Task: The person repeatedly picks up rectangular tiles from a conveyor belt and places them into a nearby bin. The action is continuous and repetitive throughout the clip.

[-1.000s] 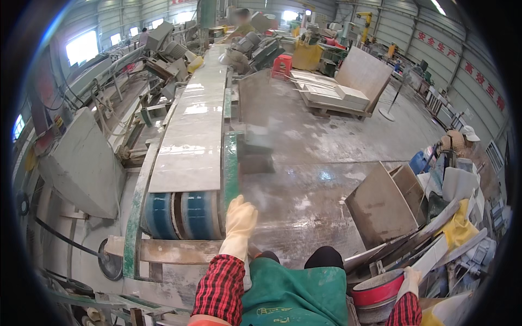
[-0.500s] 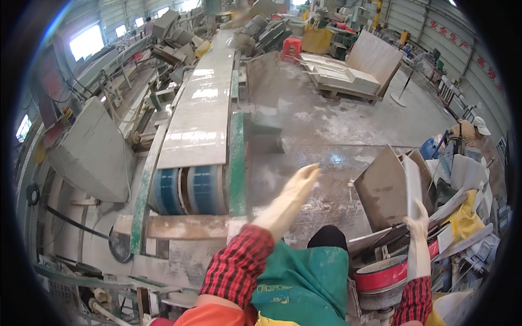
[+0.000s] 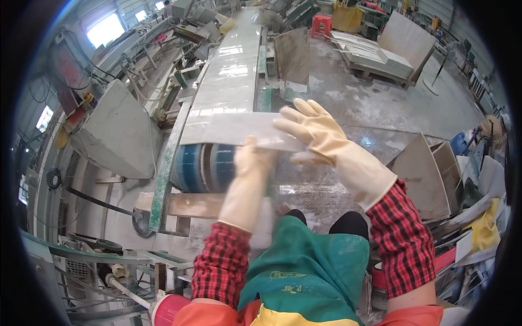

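A thin pale stone strip (image 3: 234,127) lies crosswise over the near end of the pale conveyor belt (image 3: 235,65), its right part jutting past the frame. My left hand (image 3: 253,171), in a cream rubber glove, is closed on the strip's near edge, with the thumb on top; motion blurs its fingers. At the strip's right end, my gloved right hand (image 3: 321,133) has its fingers spread over the stone, the thumb apart and lower. Beneath the strip sit blue roller sections (image 3: 190,168). A green rail (image 3: 163,201) runs along the belt's left side.
Brown and pale slabs (image 3: 421,171) lean at the right beside a heap of offcuts and a yellow cloth (image 3: 485,225). A wooden beam (image 3: 182,205) crosses below the rollers. Farther off are a pallet of slabs (image 3: 375,57) and a red stool (image 3: 321,26).
My right hand has brought the stone strip from the slabs at the right over to the belt's end. My left hand has drawn back and closed on its near edge. The view has shifted.
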